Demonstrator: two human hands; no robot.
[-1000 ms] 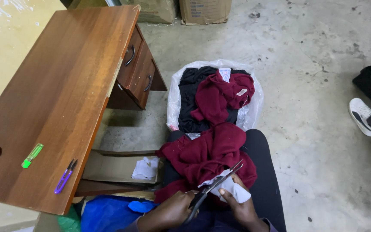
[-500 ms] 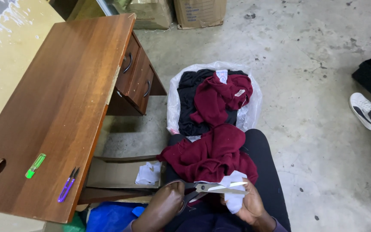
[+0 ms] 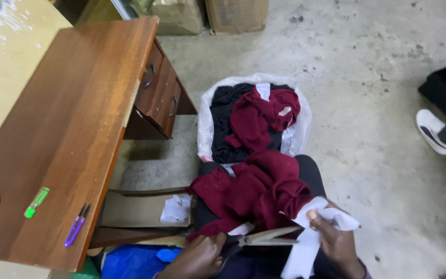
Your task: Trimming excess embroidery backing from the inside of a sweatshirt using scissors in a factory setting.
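I see my left hand (image 3: 198,257) low in the view, closed around the handles of the scissors (image 3: 262,238), whose blades lie nearly level and point right, toward a white label (image 3: 311,238). My right hand (image 3: 336,243) pinches that label, thumb on top, fingers clamped under it; the strip hangs down past the wrist. Both sit just below a maroon garment (image 3: 256,192) heaped on my lap. Beyond my knees a white plastic bag (image 3: 297,135) stands open on the concrete floor, stuffed with black cloth (image 3: 225,122) on the left and another maroon piece (image 3: 260,117) draped over it. Left of my lap a flat cardboard box (image 3: 135,209) holds a crumpled white scrap (image 3: 175,208). On the wooden desk (image 3: 63,129) lie a green snip (image 3: 36,202) and a purple snip (image 3: 76,225), near each other, drawers shut.
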